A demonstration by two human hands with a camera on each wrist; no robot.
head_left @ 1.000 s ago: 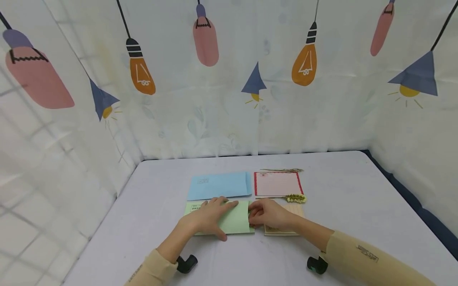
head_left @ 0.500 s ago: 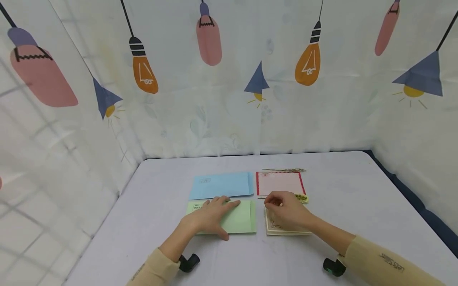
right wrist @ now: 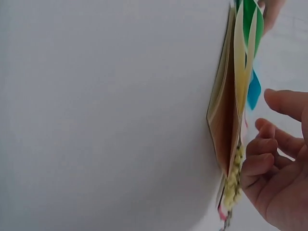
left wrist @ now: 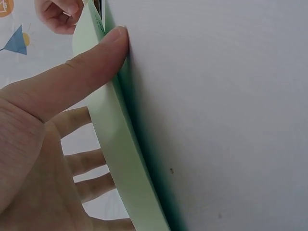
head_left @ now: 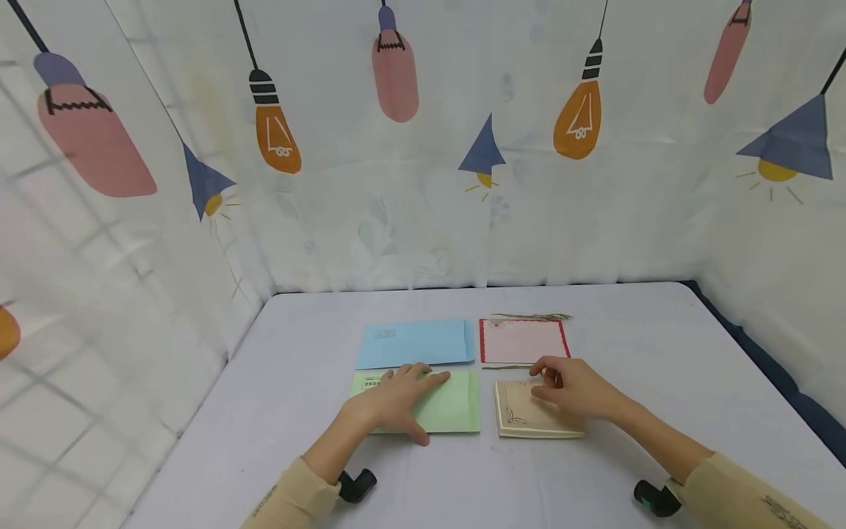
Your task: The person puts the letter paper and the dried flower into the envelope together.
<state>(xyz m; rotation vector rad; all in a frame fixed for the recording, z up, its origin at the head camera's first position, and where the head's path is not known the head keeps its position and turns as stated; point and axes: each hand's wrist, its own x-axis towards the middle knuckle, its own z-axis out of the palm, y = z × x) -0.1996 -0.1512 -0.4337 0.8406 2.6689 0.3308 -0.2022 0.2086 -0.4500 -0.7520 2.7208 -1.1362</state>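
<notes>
My left hand [head_left: 402, 399] rests spread on a pale green envelope [head_left: 446, 408] lying on the table. In the left wrist view its thumb lies along the near edge of the envelope, with the other fingers stretched across it. My right hand [head_left: 575, 386] hovers over a folded beige card [head_left: 518, 415] with a printed corner ornament. Its fingers are loosely bent and hold nothing; thumb and forefinger stand apart in the right wrist view. Behind the card lies a dried stem [head_left: 505, 367]; its yellow flower head [right wrist: 233, 180] shows in the right wrist view.
Beyond the green envelope lies a blue envelope [head_left: 416, 345]. To its right are a pink card with a red border [head_left: 522, 339] and a dried grass sprig [head_left: 532, 317]. A white cloth [head_left: 311, 353] covers the table, and a patterned curtain [head_left: 423, 220] surrounds it.
My right hand has left the right end of the green envelope and moved right, across the beige card, uncovering its left part. My left hand stays on the envelope. The view has shifted slightly.
</notes>
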